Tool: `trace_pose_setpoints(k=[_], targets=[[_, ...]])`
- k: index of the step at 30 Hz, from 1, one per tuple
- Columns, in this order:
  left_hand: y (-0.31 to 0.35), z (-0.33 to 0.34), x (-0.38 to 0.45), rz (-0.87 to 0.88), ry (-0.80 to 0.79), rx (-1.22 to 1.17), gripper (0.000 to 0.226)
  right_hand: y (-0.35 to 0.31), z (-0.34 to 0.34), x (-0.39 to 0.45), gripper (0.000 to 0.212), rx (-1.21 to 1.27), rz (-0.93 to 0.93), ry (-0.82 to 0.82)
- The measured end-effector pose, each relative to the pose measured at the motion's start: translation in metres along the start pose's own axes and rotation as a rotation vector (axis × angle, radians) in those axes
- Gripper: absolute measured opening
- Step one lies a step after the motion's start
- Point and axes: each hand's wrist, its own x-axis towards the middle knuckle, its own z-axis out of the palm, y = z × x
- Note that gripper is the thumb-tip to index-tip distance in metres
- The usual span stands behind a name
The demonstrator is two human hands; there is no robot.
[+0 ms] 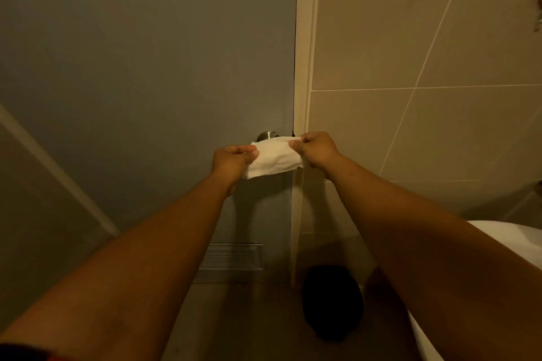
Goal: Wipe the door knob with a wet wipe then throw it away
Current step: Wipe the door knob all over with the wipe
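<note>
Pinching the wet wipe (274, 158) at its left end, the left hand (233, 160) holds it stretched sideways to the right hand (315, 151), whose fingers clamp the other end. Just behind and above the wipe's upper edge, nearer the left hand, the door knob (267, 136) peeks out. Open door face lies leftward; the door frame (302, 97) crowds the right hand, and a dark bin (333, 302) sits on the floor below.

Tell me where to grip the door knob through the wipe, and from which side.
Grip the round head of the door knob, coming straight at it from the front. It juts out of the door toward you, and the wet wipe, stretched between left hand and right hand, hangs just before it.
</note>
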Motion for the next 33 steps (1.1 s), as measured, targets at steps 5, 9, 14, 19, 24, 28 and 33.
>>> trace_pose_setpoints(k=[5, 9, 14, 19, 24, 28, 33], targets=[[-0.009, 0.006, 0.032, 0.03, 0.107, 0.05, 0.023, 0.0, 0.02, 0.027, 0.014, -0.05, -0.06, 0.083], [-0.013, 0.011, 0.048, 0.046, 0.125, 0.111, 0.023, 0.004, 0.035, 0.038, 0.015, -0.054, -0.023, 0.104], [-0.024, 0.016, 0.058, 0.04, 0.032, 0.184, 0.026, 0.013, 0.044, 0.037, 0.012, 0.219, 0.199, 0.078], [-0.032, 0.013, 0.068, 0.049, -0.051, 0.257, 0.025, 0.019, 0.065, 0.033, 0.014, 0.149, 0.143, 0.227], [-0.031, 0.001, 0.074, 0.296, -0.017, 0.526, 0.022, 0.017, 0.074, 0.027, 0.013, 0.133, 0.046, 0.332], [-0.028, 0.001, 0.071, 0.416, -0.075, 0.49, 0.019, 0.019, 0.073, 0.024, 0.011, 0.043, -0.07, 0.4], [-0.026, 0.007, 0.069, 0.352, -0.195, 0.433, 0.03, 0.023, 0.07, 0.021, 0.018, -0.013, -0.138, 0.335]])
